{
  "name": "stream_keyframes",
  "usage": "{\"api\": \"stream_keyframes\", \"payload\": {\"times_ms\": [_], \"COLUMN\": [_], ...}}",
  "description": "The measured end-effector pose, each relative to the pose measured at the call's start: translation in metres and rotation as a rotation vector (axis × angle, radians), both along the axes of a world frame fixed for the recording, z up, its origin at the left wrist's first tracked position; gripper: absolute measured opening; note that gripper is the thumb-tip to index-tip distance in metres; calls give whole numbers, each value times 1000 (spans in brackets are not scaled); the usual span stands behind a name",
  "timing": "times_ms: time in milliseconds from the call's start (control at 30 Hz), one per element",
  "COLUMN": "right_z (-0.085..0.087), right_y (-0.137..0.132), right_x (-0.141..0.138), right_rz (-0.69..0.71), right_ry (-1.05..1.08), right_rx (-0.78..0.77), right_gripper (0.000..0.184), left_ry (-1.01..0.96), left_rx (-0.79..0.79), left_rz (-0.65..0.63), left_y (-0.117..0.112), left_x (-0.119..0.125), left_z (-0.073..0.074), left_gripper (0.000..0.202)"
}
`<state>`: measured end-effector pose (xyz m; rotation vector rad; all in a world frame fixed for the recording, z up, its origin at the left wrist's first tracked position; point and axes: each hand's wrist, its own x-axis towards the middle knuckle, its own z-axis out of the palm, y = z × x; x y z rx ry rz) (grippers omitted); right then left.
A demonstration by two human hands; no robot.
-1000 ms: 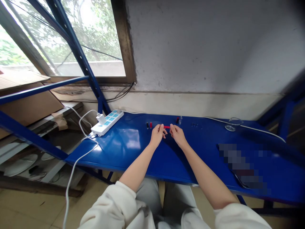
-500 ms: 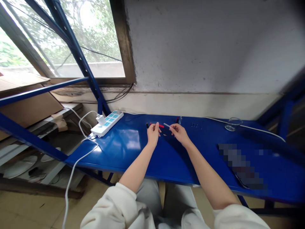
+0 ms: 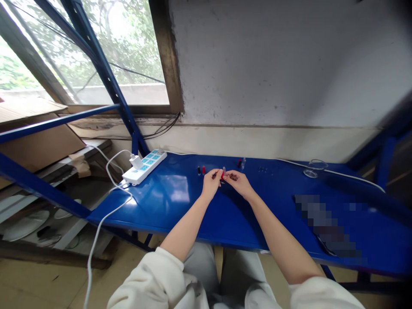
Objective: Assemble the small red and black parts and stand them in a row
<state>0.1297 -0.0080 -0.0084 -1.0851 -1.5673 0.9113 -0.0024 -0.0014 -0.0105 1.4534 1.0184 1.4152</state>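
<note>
My left hand (image 3: 211,184) pinches a small red cylinder (image 3: 222,175) above the middle of the blue table. Close against it, the fingers of my right hand (image 3: 240,184) are closed on a slim clear tube (image 3: 224,169), which points upward. The red piece and the tube meet between my fingertips; whether one sits inside the other is hidden. Just beyond my left hand stand a small black tube (image 3: 198,170) and a small red tube (image 3: 204,170). Behind my right hand are a dark red-and-black tube (image 3: 239,162) and several clear tubes (image 3: 243,163).
Several tiny clear pieces (image 3: 262,169) lie on the blue table (image 3: 225,223). Clear rings (image 3: 310,173) rest at the right by a white cable. A pixelated dark item (image 3: 328,227) lies front right. A power strip (image 3: 145,166) with a plug sits at the left.
My hands have come together, bringing the red cylinder and the clear tube into contact. The clear tube has turned from lying sideways to upright. The small tubes behind my left hand now show fully.
</note>
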Motion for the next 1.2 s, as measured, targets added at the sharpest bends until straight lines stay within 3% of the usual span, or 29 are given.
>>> {"api": "stream_keyframes", "payload": {"times_ms": [100,267,367,500,700,867,1200], "right_z": [-1,4,11,15,-2,-14,-19], "right_y": [0,4,17,39,50,50,57], "right_x": [0,0,12,35,42,40,37], "right_rz": [42,-23,-121,-351,-613,-628,-657], "right_ry": [-47,-291,-510,-722,-821,-836,-816], "right_rx": [20,85,65,-96,-203,-190,-180], "right_gripper": [26,21,16,11,20,22,23], "left_ry": [28,32,16,104,429,565,594], "left_rx": [39,52,16,-18,131,183,175], "left_rz": [-2,26,73,72,62,35,-11], "left_y": [-2,-1,2,3,-3,-7,-11], "left_x": [0,1,1,1,2,2,4], "left_z": [1,0,-3,-7,-11,-11,-8], "left_gripper": [32,29,28,23,21,24,26]}}
